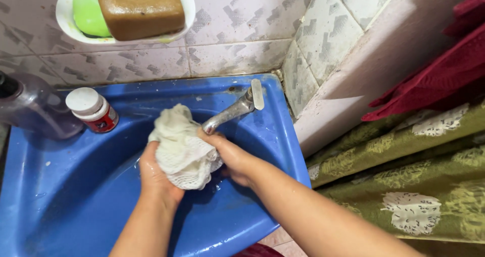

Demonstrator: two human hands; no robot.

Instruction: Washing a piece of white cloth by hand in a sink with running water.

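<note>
At centre frame, over the blue sink (60, 186), our left hand (154, 178) and right hand (235, 158) clench a wet white cloth (182, 146) beneath the metal tap (235, 110), where hard wringing could, we judge, splash water over the rim.

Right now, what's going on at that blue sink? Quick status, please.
Left hand and right hand both gripping a wet white cloth over the blue sink. Cloth sits just below the metal tap. Small white-capped bottle on the rim, clear of the hands.
</note>
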